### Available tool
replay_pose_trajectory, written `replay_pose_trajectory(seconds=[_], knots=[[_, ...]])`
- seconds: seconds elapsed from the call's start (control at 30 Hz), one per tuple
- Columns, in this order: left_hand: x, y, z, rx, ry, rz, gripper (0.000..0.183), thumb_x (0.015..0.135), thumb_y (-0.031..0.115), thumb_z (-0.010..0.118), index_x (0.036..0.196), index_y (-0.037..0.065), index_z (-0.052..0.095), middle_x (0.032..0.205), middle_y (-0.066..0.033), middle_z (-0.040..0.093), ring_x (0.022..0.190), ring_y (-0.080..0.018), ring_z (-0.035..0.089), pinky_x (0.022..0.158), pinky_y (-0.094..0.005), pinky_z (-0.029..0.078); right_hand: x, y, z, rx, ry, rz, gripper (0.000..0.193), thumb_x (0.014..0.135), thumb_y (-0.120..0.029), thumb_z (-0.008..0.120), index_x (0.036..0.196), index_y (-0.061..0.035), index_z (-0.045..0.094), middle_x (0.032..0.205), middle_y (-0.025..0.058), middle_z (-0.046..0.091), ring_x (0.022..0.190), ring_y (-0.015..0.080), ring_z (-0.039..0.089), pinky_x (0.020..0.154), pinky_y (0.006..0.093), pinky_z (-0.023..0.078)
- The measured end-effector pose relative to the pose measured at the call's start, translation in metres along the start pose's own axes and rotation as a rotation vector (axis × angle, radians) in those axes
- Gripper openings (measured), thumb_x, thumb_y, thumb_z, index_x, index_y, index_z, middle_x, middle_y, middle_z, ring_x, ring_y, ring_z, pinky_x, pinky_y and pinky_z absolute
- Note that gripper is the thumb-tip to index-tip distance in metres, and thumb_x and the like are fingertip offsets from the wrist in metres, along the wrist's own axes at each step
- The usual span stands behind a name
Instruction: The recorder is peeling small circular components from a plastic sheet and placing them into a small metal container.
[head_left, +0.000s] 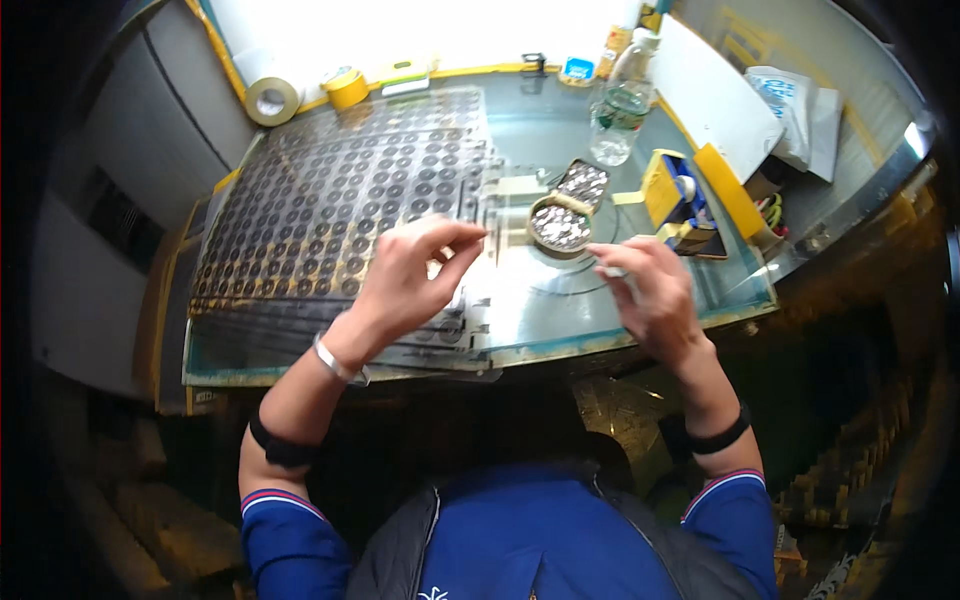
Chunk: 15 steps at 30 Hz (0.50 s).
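Observation:
My left hand (415, 275) is raised over the right edge of a stack of clear sheets (330, 200) printed with rows of black rings. Its thumb and forefinger come together in a pinch, and whatever lies between them is too small to make out. To the right, my right hand (655, 300) hovers just off the near right side of a round container (534, 240) full of small shiny silvery pieces. Its fingers are curled and closed, with a small pale spot at the tips that I cannot identify. Behind the round container, a squarish container (606, 180) holds similar pieces.
A clear plastic bottle (620, 115) stands behind the containers. Right of them sits a yellow and blue tape dispenser (672, 195). Tape rolls (271, 102) and a yellow roll (346, 88) line the back left. The glass tabletop (540, 330) has a near edge in front of me.

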<state>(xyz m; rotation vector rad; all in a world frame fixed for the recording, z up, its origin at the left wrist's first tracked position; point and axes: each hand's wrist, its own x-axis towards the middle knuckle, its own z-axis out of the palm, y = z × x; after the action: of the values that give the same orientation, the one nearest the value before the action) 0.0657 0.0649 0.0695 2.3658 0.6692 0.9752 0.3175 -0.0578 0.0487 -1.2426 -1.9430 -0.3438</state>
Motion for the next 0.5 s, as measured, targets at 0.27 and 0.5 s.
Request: replay_pose_trajectory(seconds=[0.27, 0.5], knots=[[-0.132, 0.013, 0.011, 0.304, 0.114, 0.117, 0.033, 0.073, 0.004, 0.077, 0.105, -0.001, 0.068, 0.107, -0.0141, 0.067, 0.098, -0.0315, 0.064, 0.085, -0.0389, 0.051, -0.018, -0.061, 0.043, 0.882, 0.074, 0.144, 0.031, 0.099, -0.005, 0.050, 0.121, -0.0044, 0.029, 0.107, 0.0225, 0.064, 0.096, 0.0263, 0.068, 0.078, 0.0355, 0.056], [-0.136, 0.007, 0.028, 0.411, 0.017, 0.070, 0.049, 0.076, 0.017, 0.078, 0.120, 0.000, 0.061, 0.124, -0.0147, 0.058, 0.116, -0.0319, 0.054, 0.101, -0.0459, 0.043, 0.006, -0.071, 0.059, 0.549, -0.006, 0.088, 0.022, 0.077, 0.005, 0.070, 0.096, -0.0026, 0.062, 0.090, 0.0104, 0.068, 0.076, 0.0242, 0.066, 0.066, 0.0347, 0.050]])
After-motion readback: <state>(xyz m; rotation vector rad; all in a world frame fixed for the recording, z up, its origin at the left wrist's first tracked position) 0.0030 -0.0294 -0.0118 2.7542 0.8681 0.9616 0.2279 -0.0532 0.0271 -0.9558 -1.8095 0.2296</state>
